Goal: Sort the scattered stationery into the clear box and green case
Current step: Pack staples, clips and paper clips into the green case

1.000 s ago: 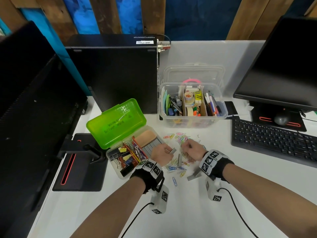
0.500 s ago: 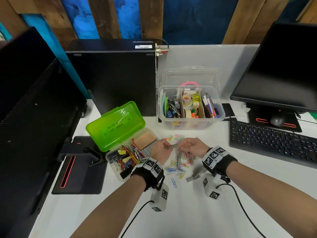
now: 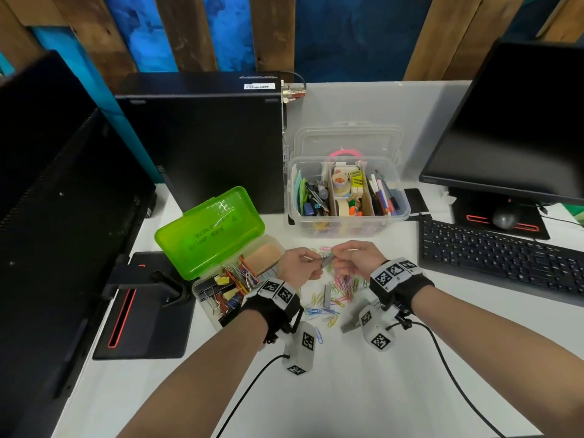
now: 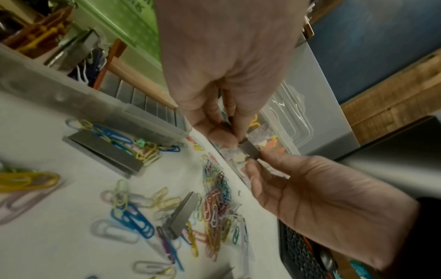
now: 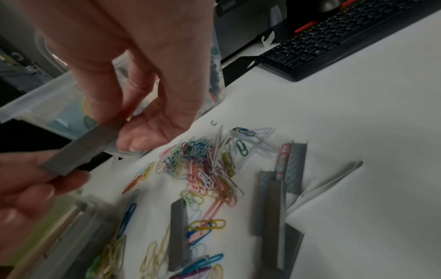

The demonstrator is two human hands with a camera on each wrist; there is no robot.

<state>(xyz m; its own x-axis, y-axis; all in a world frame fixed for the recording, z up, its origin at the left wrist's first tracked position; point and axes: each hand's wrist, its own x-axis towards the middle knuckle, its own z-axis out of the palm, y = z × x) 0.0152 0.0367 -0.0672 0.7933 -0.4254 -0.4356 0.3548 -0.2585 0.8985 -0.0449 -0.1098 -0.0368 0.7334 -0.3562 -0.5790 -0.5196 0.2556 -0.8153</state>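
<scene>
Above a pile of coloured paper clips, both hands hold one grey strip of staples. My left hand pinches its left end and my right hand pinches the other. The right wrist view shows the staple strip between fingers of both hands. More staple strips lie among the clips on the white table. The green case stands open at my left, with clips and staples in its tray. The clear box, behind the clips, holds pens, tape and notes.
A black PC tower stands behind the green case. A monitor base lies at the left. A keyboard and a monitor are at the right. Wrist camera cables trail over the near table.
My right hand left the clip pile and took the free end of the staple strip my left hand held. Both hands have risen slightly and met over the clips.
</scene>
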